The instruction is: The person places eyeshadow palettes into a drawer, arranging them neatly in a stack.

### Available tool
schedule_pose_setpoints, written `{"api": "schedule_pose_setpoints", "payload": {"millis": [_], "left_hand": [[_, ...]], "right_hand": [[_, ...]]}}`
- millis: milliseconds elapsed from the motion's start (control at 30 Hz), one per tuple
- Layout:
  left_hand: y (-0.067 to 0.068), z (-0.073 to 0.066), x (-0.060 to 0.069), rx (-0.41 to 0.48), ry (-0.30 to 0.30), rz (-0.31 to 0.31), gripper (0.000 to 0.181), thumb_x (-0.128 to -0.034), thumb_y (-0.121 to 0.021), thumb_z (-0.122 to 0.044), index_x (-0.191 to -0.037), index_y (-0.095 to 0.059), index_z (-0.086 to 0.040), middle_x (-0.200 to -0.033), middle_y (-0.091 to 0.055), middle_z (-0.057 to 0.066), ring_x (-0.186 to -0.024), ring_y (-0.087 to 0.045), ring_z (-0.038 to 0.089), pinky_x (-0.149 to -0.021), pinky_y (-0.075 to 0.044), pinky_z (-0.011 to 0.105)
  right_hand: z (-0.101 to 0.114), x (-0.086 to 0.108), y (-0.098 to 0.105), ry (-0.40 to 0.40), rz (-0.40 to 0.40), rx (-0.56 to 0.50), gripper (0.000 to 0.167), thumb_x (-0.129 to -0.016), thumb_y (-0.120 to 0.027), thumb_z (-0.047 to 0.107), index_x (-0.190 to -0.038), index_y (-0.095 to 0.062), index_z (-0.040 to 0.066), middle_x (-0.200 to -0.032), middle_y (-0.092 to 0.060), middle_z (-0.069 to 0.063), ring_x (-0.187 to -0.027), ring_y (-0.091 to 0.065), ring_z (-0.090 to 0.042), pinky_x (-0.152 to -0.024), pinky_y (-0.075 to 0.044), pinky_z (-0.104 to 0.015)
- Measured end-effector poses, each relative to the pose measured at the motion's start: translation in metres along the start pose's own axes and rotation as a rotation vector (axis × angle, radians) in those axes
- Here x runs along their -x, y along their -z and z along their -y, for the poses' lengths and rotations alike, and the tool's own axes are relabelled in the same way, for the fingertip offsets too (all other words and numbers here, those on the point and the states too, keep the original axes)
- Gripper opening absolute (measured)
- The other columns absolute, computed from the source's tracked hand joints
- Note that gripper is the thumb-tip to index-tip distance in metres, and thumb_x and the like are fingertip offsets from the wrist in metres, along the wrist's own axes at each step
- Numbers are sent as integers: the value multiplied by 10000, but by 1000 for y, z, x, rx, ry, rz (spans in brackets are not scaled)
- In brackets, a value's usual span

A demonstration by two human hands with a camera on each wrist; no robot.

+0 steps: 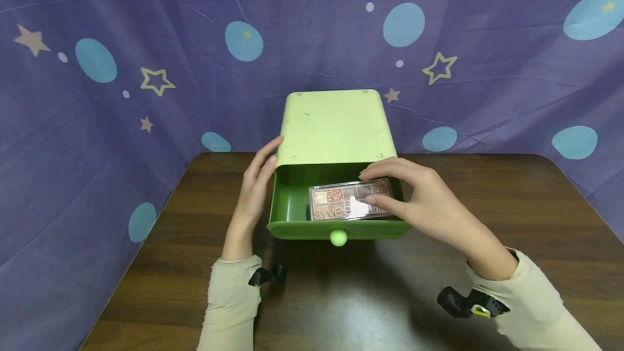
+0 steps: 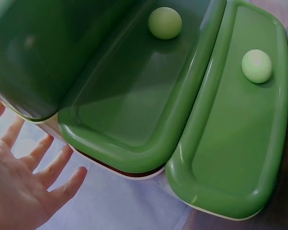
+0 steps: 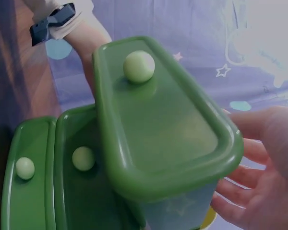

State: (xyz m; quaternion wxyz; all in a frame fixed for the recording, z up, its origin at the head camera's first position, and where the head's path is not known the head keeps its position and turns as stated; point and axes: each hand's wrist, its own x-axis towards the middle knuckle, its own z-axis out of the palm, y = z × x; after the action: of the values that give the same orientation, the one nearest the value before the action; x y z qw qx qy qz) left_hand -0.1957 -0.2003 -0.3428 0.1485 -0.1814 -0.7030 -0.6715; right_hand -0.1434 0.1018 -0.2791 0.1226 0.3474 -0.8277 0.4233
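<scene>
A light green drawer cabinet stands on the table with its top drawer pulled out. Inside that drawer, towards its right side, is a clear-lidded eyeshadow palette with glittery pans and printed lettering. My right hand pinches the palette's right part, thumb over the lid and fingers at the far edge. My left hand rests its fingertips against the cabinet's left side, fingers nearly straight. In the left wrist view the left hand has spread fingers beside the cabinet. The right hand appears beside the open drawer in its wrist view.
Two lower drawers, a middle one and a bottom one, are closed, each with a round knob. The wooden table extends around the cabinet. Behind hangs a purple curtain with stars and blue ovals.
</scene>
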Motion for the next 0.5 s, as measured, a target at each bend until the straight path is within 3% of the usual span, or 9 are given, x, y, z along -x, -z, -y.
{"api": "schedule_pose_setpoints", "payload": {"millis": [167,333,500], "left_hand": [[0,0,0,1,0,1,450,-1043,-428,-183,-1464,-463,-31,-1513,-437,47,-1381,-380,164,-1116,-320,380],[0,-1,0,3,-1,3,449,-1043,-427,-181,-1463,-462,-28,-1514,-436,49,-1382,-379,167,-1114,-323,383],[-1,-1,0,2,1,2,448,-1044,-427,-183,-1463,-463,-31,-1518,-431,43,-1384,-375,164,-1114,-321,383]], "right_hand": [[11,8,0,59,-122,-49,321,-800,-805,-8,-1084,-730,122,-1071,-693,54,-1052,-608,-107,-963,-440,-240],[19,17,-5,148,-225,-111,309,-754,-809,-76,-1027,-730,43,-981,-698,-49,-865,-589,-138,-753,-465,-256],[21,25,-16,257,-296,-141,211,-869,-780,154,-1024,-732,20,-960,-700,-75,-810,-582,-132,-697,-466,-239]]}}
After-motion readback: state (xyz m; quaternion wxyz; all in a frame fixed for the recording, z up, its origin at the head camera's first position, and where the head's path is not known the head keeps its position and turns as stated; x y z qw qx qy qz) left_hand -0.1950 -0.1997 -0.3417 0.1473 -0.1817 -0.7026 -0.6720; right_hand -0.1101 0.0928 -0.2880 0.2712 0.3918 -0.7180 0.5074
